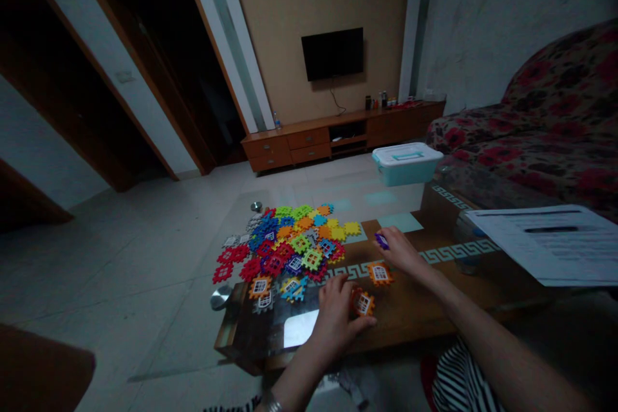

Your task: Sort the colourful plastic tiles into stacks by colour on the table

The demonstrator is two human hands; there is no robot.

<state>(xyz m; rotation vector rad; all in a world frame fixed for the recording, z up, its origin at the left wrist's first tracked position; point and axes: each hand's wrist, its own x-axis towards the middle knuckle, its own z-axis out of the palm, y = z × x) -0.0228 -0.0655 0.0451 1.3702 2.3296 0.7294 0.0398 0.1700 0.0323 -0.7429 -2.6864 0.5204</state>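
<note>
A heap of coloured plastic interlocking tiles with window cut-outs lies on the glass-topped coffee table. My left hand rests on the table with its fingers pinched on an orange tile. My right hand is farther back, closed on a small purple tile. Another orange tile lies flat between the two hands.
A white and teal lidded plastic box stands at the table's far end. Printed sheets with a pen lie at right beside a floral sofa. A low TV cabinet and wall TV are across the tiled floor.
</note>
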